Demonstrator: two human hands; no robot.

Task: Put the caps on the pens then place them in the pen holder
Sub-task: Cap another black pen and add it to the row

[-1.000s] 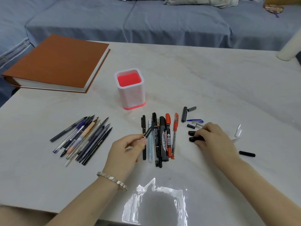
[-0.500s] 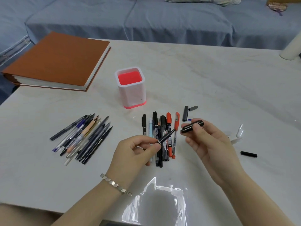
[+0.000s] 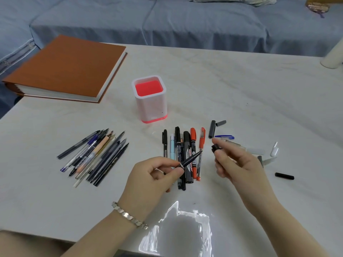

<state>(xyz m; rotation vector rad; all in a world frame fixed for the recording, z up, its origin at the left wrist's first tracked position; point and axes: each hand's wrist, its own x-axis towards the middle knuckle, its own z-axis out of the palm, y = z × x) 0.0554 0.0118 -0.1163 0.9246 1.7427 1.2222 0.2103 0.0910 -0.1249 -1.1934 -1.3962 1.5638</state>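
Observation:
My left hand (image 3: 156,175) pinches a thin black uncapped pen (image 3: 191,159), its tip pointing up and right. My right hand (image 3: 235,164) holds a black cap (image 3: 216,147) with its open end facing the pen tip, a short gap between them. The white pen holder (image 3: 150,101) with a red inside stands upright behind them. A row of capped pens and markers (image 3: 185,151) lies under my left fingers. A pile of uncapped pens (image 3: 94,154) lies at the left. Loose caps (image 3: 212,128) are scattered at the right.
A thick brown book (image 3: 65,69) lies at the back left of the white table. A black cap (image 3: 284,176) and white caps (image 3: 274,150) lie at the far right. A white cylinder (image 3: 334,56) stands at the right edge. A blue sofa runs behind the table.
My right hand picked a black cap off the table, lifted it and turned its open end toward the pen tip. My left hand rose slightly with the pen.

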